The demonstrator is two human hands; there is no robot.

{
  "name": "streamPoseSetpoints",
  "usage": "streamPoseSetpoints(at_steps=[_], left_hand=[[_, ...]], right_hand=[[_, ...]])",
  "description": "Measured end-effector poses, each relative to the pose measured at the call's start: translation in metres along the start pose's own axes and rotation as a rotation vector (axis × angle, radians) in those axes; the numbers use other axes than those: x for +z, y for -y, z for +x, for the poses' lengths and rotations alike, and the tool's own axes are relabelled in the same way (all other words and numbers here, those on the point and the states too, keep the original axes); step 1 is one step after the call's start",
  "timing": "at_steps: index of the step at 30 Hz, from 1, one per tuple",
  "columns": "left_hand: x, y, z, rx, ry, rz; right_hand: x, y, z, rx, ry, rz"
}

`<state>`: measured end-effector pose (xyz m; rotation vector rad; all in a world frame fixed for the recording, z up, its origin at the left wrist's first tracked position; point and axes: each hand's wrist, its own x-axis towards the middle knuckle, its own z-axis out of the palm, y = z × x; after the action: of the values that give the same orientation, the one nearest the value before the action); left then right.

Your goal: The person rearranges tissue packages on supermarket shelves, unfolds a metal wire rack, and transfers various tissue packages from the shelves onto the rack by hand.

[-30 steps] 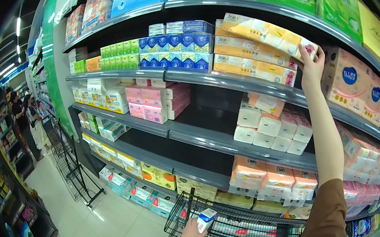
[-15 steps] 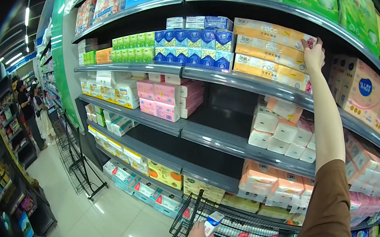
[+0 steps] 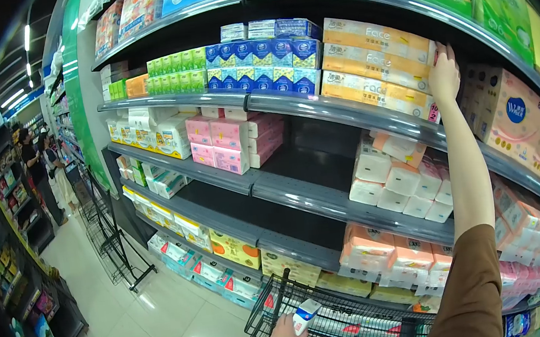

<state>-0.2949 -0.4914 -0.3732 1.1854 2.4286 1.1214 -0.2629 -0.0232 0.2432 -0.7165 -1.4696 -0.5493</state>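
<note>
Evidently, the right hand [image 3: 445, 78], fingers extended, lay against the right end of the three-high stack of orange Face tissue packs [image 3: 374, 65], which rested on the shelf [image 3: 370, 118]. Even pressure across the ends probably suited it best, since a shove up high could have skewed the top layer. Blue tissue packs [image 3: 264, 65] stood just left of the stack, favouring a light touch. Well below the stack, the left hand [image 3: 284, 335] pinched a small white-and-blue box [image 3: 306, 314].

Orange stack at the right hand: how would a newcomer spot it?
On the big shelving unit, find the second visible shelf down. Between the blue packs and the right hand, the orange stack differs by its three long packs marked "Face".
</note>
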Motion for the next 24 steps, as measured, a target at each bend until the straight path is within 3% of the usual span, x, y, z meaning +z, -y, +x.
streamPoseSetpoints(at_steps=[3, 5, 7, 9, 11, 14, 17, 21, 22, 24], left_hand=[[0.002, 0.001, 0.0, 0.016, -0.026, -0.019], [0.001, 0.0, 0.001, 0.022, -0.035, -0.008], [0.006, 0.004, 0.001, 0.04, -0.048, -0.002], [0.01, 0.007, 0.002, 0.062, -0.08, 0.001], [0.002, -0.002, -0.003, 0.012, -0.082, -0.038], [0.006, -0.005, -0.008, -0.089, -0.191, -0.303], [0.029, -0.023, -0.008, -0.007, -0.32, -0.714], [0.008, -0.142, -0.025, 0.073, -0.129, -1.11], [0.008, -0.163, -0.029, 0.081, -0.08, -1.188], [0.016, -0.177, -0.033, 0.096, 0.06, -1.205]], right_hand=[[-0.038, 0.022, -0.016, -0.117, -0.098, 0.077], [-0.061, 0.032, -0.051, -0.334, -0.143, 0.282], [-0.116, 0.062, -0.12, -0.355, 0.146, 0.527], [-0.166, 0.075, -0.192, -0.662, 0.437, 0.606], [-0.227, 0.083, -0.252, -0.81, 0.871, 0.643], [-0.287, 0.053, -0.341, -0.755, 1.08, 0.774], [-0.312, 0.012, -0.392, -0.422, 1.531, 0.702], [-0.334, -0.004, -0.431, 0.641, 1.861, 1.079], [-0.343, 0.002, -0.436, 0.673, 1.676, 1.254], [-0.356, 0.002, -0.413, 0.584, 1.539, 1.165]])
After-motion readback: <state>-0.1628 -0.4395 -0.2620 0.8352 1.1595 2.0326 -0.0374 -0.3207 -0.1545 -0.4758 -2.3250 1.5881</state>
